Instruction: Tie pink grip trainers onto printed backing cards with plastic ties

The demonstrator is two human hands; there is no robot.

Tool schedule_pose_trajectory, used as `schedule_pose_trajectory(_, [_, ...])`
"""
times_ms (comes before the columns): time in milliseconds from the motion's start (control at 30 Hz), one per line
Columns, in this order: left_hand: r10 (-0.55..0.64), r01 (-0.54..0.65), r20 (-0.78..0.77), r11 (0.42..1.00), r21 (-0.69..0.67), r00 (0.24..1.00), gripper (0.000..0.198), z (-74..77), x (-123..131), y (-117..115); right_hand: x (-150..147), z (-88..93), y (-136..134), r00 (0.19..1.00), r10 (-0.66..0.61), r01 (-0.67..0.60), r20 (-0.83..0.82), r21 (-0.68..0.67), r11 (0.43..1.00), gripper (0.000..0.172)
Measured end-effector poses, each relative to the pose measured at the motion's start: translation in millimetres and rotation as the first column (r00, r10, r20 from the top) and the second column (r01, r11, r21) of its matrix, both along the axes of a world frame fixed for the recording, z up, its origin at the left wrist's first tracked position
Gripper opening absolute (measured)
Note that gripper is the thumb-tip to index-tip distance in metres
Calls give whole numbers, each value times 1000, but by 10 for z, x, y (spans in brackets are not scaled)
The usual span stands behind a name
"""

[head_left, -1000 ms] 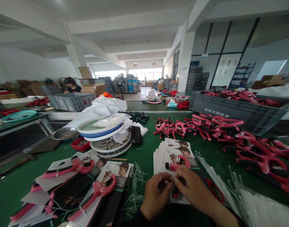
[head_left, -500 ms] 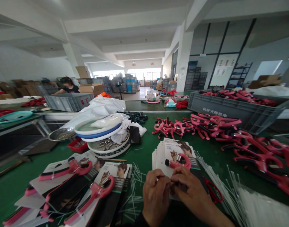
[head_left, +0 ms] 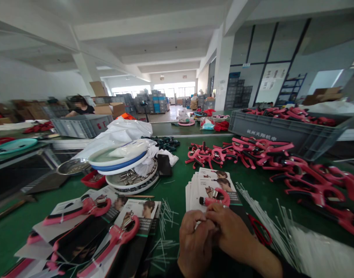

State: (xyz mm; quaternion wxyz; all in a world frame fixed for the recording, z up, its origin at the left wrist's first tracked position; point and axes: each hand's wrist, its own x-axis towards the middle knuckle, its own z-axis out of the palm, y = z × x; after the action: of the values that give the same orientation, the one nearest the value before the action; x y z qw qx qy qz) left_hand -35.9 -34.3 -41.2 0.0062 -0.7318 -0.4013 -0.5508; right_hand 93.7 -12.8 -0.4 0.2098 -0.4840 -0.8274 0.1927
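Note:
My left hand and my right hand meet at the lower part of a pink hand grip strengthener, their fingers pinched together. Whatever sits between the fingertips is hidden. The strengthener's spring end shows above the hands, lying on a printed backing card. Its handles are covered by my hands. More cards are stacked under and behind it. Right of my right hand lie red-handled scissors and a spread of white cable ties. At the left, several pink strengtheners lie fastened on cards with thin white ties.
Loose pink strengtheners are heaped at the right, before a grey crate holding more. Short tie pieces are scattered left of my hands. Stacked round trays with metal parts stand back left. A person is across the room.
My hands have drawn closer together, the left shifting slightly right and the right hand's fingers now overlapping it. The strengthener stays on the card. The whole view has shifted slightly.

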Motion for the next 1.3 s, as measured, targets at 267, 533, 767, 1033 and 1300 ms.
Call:
schedule_pose_trajectory(267, [-68, 64, -10, 968, -243, 998, 39, -135, -40, 30, 348, -75, 70, 995, 85, -76, -48, 167, 983, 14])
schedule_pose_trajectory(533, [-29, -23, -121, 913, -407, 992, 17, -55, 60, -12, 403, 23, 34, 913, 35, -124, 406, 196, 973, 16])
schedule_pose_trajectory(767, [51, -92, -100, 884, -459, 994, 17, -72, 110, -25, 358, 26, -108, 915, 93, -133, 393, 75, 988, 20])
schedule_pose_trajectory(1033, [94, -163, -159, 847, -506, 983, 9, -14, 66, -33, 395, 55, -52, 988, 50, -42, 148, -55, 998, 25])
schedule_pose_trajectory(1300, [-166, 94, -122, 889, -449, 979, 24, 107, -50, 34, 497, 86, 29, 983, 182, -182, -8, -86, 980, 24])
